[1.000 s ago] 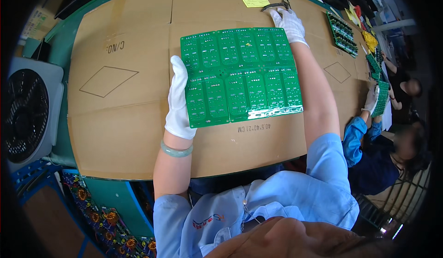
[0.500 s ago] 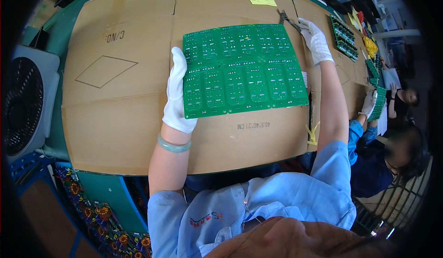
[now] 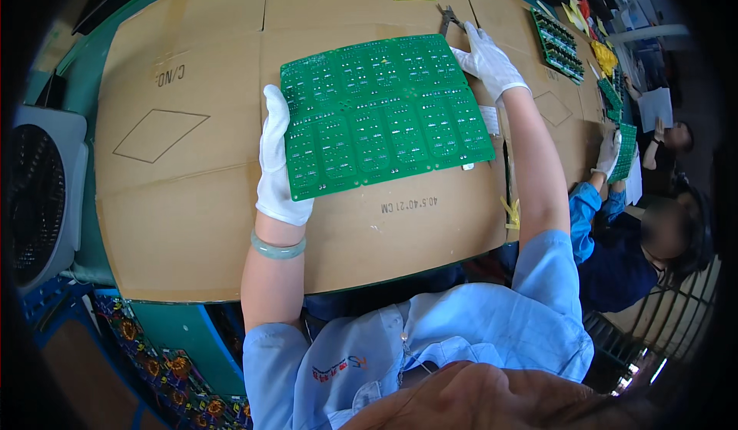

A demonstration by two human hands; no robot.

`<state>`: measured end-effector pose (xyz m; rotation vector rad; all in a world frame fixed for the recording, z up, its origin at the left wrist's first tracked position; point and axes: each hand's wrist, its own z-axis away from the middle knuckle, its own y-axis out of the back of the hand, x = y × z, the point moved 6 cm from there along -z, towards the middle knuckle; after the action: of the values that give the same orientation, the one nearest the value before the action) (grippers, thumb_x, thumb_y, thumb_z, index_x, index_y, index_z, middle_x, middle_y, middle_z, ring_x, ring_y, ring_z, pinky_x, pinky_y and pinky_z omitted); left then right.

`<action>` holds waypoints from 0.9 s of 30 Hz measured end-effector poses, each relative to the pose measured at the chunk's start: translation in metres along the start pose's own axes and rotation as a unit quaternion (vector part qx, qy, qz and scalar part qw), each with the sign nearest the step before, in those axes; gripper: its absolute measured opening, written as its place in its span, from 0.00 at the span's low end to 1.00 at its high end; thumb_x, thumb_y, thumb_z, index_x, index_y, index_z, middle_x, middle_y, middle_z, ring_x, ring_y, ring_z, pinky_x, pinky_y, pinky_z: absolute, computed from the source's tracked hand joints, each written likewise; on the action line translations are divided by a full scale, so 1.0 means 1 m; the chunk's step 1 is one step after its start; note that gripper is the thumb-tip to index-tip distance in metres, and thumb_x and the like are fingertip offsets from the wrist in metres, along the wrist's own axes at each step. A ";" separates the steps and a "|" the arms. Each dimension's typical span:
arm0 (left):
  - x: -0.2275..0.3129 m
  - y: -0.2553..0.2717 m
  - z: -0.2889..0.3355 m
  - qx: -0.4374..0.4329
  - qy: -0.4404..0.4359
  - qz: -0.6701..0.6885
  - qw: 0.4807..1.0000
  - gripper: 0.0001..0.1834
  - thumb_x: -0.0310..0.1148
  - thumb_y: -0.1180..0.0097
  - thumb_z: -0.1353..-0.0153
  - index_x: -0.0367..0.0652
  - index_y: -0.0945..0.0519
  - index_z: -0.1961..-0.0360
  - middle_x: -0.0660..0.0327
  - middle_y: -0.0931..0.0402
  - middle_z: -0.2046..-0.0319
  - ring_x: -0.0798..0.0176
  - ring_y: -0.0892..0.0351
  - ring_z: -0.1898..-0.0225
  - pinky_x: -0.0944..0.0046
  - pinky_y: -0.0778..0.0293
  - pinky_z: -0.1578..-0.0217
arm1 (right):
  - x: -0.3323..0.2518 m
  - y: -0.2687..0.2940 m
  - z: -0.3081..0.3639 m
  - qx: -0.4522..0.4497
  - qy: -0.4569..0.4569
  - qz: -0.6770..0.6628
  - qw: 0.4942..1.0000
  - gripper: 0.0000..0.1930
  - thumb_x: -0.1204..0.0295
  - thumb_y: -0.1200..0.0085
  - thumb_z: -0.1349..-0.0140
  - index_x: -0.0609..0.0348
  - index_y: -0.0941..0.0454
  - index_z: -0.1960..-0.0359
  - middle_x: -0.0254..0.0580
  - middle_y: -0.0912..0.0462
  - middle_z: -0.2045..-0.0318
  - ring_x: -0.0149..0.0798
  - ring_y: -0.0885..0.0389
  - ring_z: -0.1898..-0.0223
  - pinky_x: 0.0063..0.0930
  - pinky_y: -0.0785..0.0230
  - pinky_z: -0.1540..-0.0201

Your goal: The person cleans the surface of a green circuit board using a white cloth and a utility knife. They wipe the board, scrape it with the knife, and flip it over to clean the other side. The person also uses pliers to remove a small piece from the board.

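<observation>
A white-gloved left hand [image 3: 278,161] is gripping the large green panel of circuit boards [image 3: 384,111] at nine o'clock; the right hand [image 3: 486,59] is pinching its two o'clock corner above the cardboard-covered desk [image 3: 184,199], the panel's long axis running left-right.

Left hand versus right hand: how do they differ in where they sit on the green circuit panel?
The left hand lies along the green circuit panel's left edge, a pale green bangle on its wrist. The right hand sits at the panel's far right corner, beside pliers, with no bangle. Both wear white gloves.
</observation>
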<state>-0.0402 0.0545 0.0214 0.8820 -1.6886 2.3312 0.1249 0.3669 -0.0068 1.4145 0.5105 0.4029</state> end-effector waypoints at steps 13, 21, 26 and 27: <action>0.002 0.011 0.004 0.063 0.013 -0.067 0.996 0.30 0.56 0.63 0.28 0.42 0.26 0.43 0.57 0.23 0.48 0.60 0.22 0.48 0.60 0.25 0.48 | -0.033 0.023 0.010 0.018 0.067 0.093 0.993 0.32 0.57 0.47 0.45 0.62 0.33 0.40 0.59 0.17 0.60 0.56 0.19 0.55 0.48 0.27 0.53; -0.001 0.013 0.000 0.042 0.022 -0.038 0.998 0.29 0.55 0.61 0.29 0.42 0.26 0.44 0.56 0.23 0.48 0.60 0.22 0.48 0.60 0.24 0.49 | -0.018 0.018 0.014 -0.022 -0.005 0.044 0.999 0.30 0.70 0.52 0.47 0.53 0.32 0.38 0.59 0.23 0.50 0.58 0.24 0.48 0.44 0.31 0.45; 0.001 0.010 -0.001 0.038 0.009 -0.058 0.998 0.29 0.55 0.61 0.29 0.42 0.26 0.43 0.57 0.22 0.49 0.60 0.21 0.50 0.61 0.23 0.50 | -0.003 0.022 0.025 -0.013 0.059 -0.093 0.994 0.26 0.72 0.51 0.48 0.57 0.29 0.43 0.58 0.23 0.54 0.58 0.26 0.49 0.39 0.34 0.43; 0.002 0.008 0.000 0.040 0.006 -0.064 0.997 0.29 0.55 0.61 0.29 0.42 0.26 0.43 0.57 0.22 0.49 0.61 0.21 0.50 0.61 0.23 0.50 | -0.006 0.025 0.032 -0.024 0.080 -0.112 0.990 0.25 0.73 0.51 0.48 0.58 0.29 0.44 0.57 0.23 0.55 0.58 0.26 0.49 0.38 0.34 0.43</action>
<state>-0.0448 0.0515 0.0159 0.9576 -1.4951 2.3287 0.1386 0.3406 0.0209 1.2682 0.7769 0.3453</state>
